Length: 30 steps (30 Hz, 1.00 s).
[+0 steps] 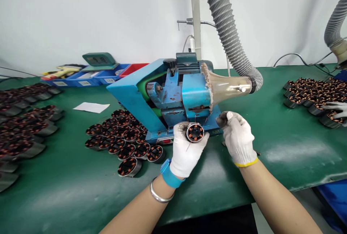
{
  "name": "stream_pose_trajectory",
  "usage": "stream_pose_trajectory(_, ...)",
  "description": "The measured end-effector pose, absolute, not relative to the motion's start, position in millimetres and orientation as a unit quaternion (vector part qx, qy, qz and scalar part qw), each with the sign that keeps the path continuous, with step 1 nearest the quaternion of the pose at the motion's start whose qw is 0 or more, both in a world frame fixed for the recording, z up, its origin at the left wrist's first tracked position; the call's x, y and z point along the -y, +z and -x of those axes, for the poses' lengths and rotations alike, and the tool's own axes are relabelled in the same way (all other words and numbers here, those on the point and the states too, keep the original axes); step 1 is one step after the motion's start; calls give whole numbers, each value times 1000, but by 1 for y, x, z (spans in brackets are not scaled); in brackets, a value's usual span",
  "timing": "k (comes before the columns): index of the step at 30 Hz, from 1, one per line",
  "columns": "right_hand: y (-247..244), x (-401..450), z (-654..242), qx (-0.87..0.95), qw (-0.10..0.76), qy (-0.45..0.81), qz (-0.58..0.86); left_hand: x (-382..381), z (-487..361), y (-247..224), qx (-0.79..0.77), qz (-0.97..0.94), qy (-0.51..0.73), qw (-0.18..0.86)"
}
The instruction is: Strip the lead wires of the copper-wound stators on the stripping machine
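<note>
My left hand (183,156), in a white glove, is wrapped around a round motor stator (195,133) with copper windings inside a metal ring. Its open face points up toward me, and thin wires stick out at its top and bottom. Just behind it is the blue grinding machine (196,91), with a slot low in its front cover. To the right of the machine's base, my gloved right hand (239,138) has its fingers curled together, apart from the stator. Whatever may lie between those fingertips is hidden.
Several stators (126,150) stand left of the machine, with more at the far left (24,132). A grey hose (227,20) joins the clear funnel (227,88). Blue bins (86,81) and white paper (91,107) lie behind. At right, another person's gloved hand (338,108) touches more stators (306,93).
</note>
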State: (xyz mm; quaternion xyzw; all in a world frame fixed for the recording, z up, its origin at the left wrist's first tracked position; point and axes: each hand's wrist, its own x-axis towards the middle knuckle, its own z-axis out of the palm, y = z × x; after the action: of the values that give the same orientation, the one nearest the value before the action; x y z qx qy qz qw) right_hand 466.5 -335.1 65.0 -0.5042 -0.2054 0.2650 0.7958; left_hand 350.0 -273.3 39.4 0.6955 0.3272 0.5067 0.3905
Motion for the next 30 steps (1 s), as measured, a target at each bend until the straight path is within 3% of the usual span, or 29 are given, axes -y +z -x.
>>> stream_pose_trajectory(5,65,336,-450,345,667,352,558,276,-348,49,-306,-662,481,487)
stream_pose_trajectory(13,74,321,-448,343,682,343,547,265,-354,73,-328,-582,483,566)
stream_pose_trajectory(30,72,314,-455,315,683,350,558,262,-368,78,-391,-616,498,468)
